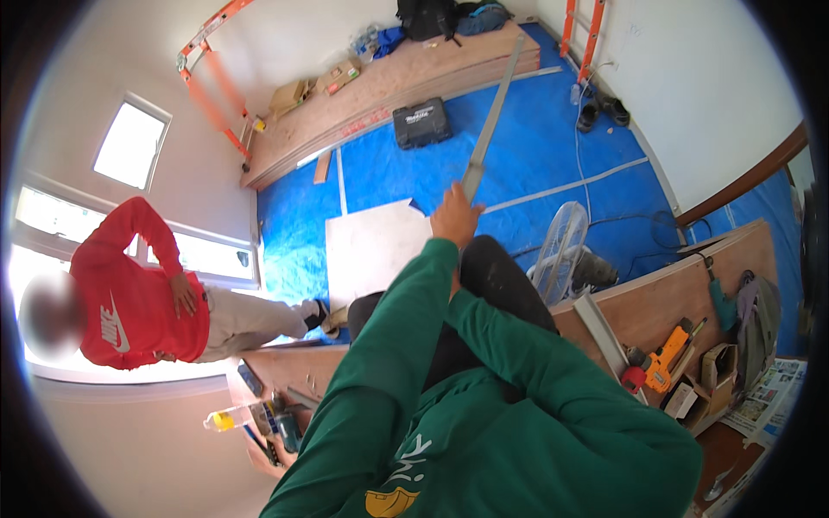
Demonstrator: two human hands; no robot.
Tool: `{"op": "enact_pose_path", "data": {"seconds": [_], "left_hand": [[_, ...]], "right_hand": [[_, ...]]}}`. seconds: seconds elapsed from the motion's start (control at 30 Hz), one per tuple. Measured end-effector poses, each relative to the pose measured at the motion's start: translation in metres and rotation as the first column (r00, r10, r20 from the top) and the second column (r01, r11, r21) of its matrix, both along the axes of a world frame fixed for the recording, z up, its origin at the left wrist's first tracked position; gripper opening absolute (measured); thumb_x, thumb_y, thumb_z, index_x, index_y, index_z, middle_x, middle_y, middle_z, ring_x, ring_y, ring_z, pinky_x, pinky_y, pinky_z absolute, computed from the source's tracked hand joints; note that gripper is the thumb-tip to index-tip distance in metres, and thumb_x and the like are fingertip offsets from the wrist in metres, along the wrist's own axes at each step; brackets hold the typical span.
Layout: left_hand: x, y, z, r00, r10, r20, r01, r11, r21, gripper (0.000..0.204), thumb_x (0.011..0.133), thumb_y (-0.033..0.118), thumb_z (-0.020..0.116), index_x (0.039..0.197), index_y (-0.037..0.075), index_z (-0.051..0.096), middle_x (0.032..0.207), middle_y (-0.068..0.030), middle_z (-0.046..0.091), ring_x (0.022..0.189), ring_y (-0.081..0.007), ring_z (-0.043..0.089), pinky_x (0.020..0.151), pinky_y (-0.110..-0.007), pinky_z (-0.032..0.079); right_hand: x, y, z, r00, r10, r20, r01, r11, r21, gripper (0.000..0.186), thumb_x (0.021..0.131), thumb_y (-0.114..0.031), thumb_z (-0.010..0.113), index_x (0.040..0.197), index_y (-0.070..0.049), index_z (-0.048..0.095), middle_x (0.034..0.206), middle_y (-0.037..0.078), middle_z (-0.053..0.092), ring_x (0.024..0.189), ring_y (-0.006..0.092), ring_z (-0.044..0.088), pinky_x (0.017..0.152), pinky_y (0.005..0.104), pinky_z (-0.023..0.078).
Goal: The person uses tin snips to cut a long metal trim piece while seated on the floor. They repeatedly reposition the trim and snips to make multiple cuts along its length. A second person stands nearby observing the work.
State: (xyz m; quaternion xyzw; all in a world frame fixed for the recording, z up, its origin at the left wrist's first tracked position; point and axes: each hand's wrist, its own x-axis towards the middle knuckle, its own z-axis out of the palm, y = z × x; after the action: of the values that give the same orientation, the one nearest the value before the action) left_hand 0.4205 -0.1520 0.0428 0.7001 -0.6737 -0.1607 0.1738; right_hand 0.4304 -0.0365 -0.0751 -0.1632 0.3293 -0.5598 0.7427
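A long, narrow metal strip (495, 112), like a profile or channel, slants up and away from me toward the stacked boards. My left hand (456, 216) is closed round its near end. Only a bit of my right hand (455, 281) shows behind my left sleeve; its fingers are hidden. Both green-sleeved forearms meet over my dark-trousered knees. Beside my left hand lies a pale flat board (376, 246) on the blue floor sheet (535, 164).
A person in a red top (142, 293) stands at the left. Stacked boards (449, 62) lie along the far wall, near a dark tool case (421, 123). A fan (560, 250) stands right of my knees. Tools, including a yellow-orange power tool (667, 358), rest at the right. Orange ladders (220, 104) lean behind.
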Motion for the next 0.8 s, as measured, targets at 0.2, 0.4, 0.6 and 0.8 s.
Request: {"op": "enact_pose_path", "data": {"seconds": [0.2,0.4,0.6,0.8], "left_hand": [[0.046,-0.010,-0.013,0.993,0.079,0.090,-0.095,0.976,0.196,0.070,0.102,0.039,0.074,0.152,0.002,0.041,0.121,-0.0265,0.073,0.110,-0.0562,0.072,0.097,-0.067,0.055],[0.115,0.074,0.184,0.937,0.124,-0.325,-0.226,0.928,-0.296,0.060,0.109,0.034,0.067,0.155,0.001,0.048,0.136,-0.0248,0.066,0.129,-0.0396,0.062,0.115,-0.048,0.044],[0.184,0.428,0.320,0.721,0.221,-0.657,-0.693,0.216,-0.688,0.027,0.103,0.030,0.067,0.107,0.004,0.060,0.083,-0.0068,0.061,0.075,-0.0208,0.061,0.075,-0.035,0.055],[0.178,0.576,0.148,0.297,0.446,-0.844,-0.909,-0.139,-0.393,0.053,0.111,0.032,0.054,0.149,-0.004,0.061,0.153,-0.0229,0.063,0.134,-0.0348,0.066,0.113,-0.048,0.055]], "right_hand": [[0.025,0.003,-0.030,0.962,0.117,0.245,-0.171,0.963,0.211,0.027,0.113,-0.033,0.062,0.122,-0.006,0.062,0.093,0.008,0.066,0.082,0.0224,0.069,0.071,0.0423,0.058],[-0.005,-0.006,0.055,0.981,0.066,0.181,-0.136,0.903,0.409,0.028,0.115,-0.036,0.061,0.108,-0.010,0.053,0.077,0.000,0.050,0.062,0.0157,0.054,0.059,0.0393,0.052],[0.013,-0.009,0.091,0.963,0.041,0.265,-0.141,0.917,0.373,0.028,0.116,-0.036,0.060,0.109,-0.009,0.055,0.078,0.000,0.051,0.062,0.0157,0.054,0.059,0.0387,0.052],[0.021,0.018,0.063,0.987,0.110,0.119,-0.152,0.885,0.440,0.026,0.116,-0.033,0.059,0.109,-0.008,0.055,0.077,0.001,0.052,0.062,0.0158,0.054,0.058,0.0383,0.052]]}}
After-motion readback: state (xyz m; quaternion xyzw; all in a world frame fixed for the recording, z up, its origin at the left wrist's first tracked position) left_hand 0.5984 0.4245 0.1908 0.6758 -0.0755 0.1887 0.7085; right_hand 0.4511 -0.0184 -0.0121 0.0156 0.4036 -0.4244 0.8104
